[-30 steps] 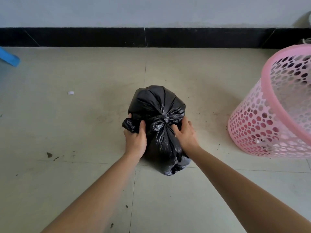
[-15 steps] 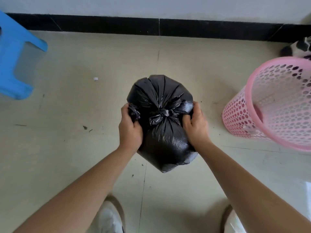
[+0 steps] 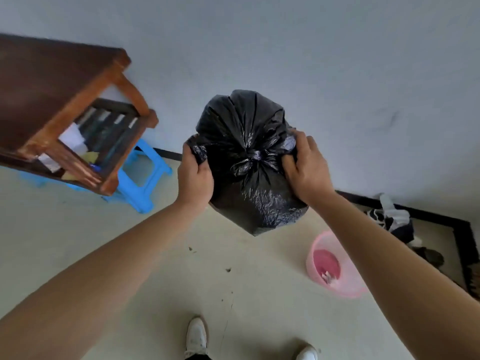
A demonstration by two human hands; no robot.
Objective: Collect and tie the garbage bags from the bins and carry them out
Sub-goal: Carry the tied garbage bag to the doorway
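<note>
A full black garbage bag (image 3: 249,141), knotted at its top, hangs in the air in front of me, well above the floor. My left hand (image 3: 194,178) grips the bag's left side, with a fold of black plastic bunched in its fingers. My right hand (image 3: 305,167) grips the right side, fingers curled into the plastic beside the knot. A pink perforated bin (image 3: 335,266) stands on the floor low at the right, below my right forearm, with a small scrap lying in its bottom.
A brown wooden table (image 3: 52,100) with items on its lower shelf fills the upper left. A blue plastic stool (image 3: 140,178) stands beside it. Dark cloth items (image 3: 392,219) lie along the right wall. My white shoes (image 3: 196,336) are on the tiled floor below.
The bag has risen from the floor to about chest height, both hands still gripping it. The view has lifted too, so the bin looks small and the table now shows.
</note>
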